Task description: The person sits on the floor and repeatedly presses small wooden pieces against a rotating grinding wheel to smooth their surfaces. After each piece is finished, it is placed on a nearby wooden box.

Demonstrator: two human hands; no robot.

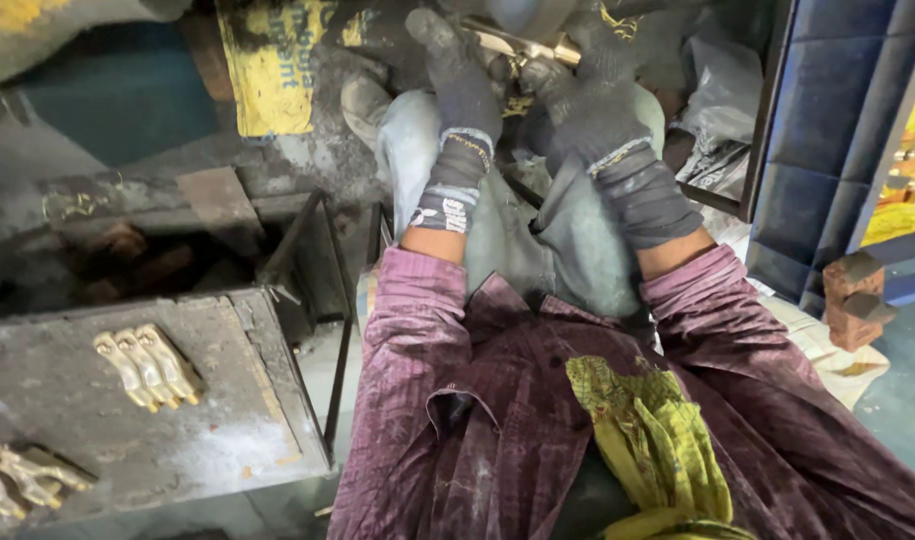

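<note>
Both my hands wear dark, dirty fabric gloves. My left hand point(458, 80) and my right hand point(588, 100) reach forward over my knees and grip a shiny brass piece point(523, 45) between them at the top of the view. The brass piece is long and partly hidden by my gloved fingers. My purple striped sleeves run back toward the camera, and a yellow-green cloth point(658, 440) lies on my lap.
A grey metal table point(98, 440) at lower left carries three brass castings point(148, 365) side by side and more brass castings point(23, 475) at its near corner. A yellow sack point(273, 65) lies ahead, a blue panel point(828, 130) and bricks point(858, 300) stand at right.
</note>
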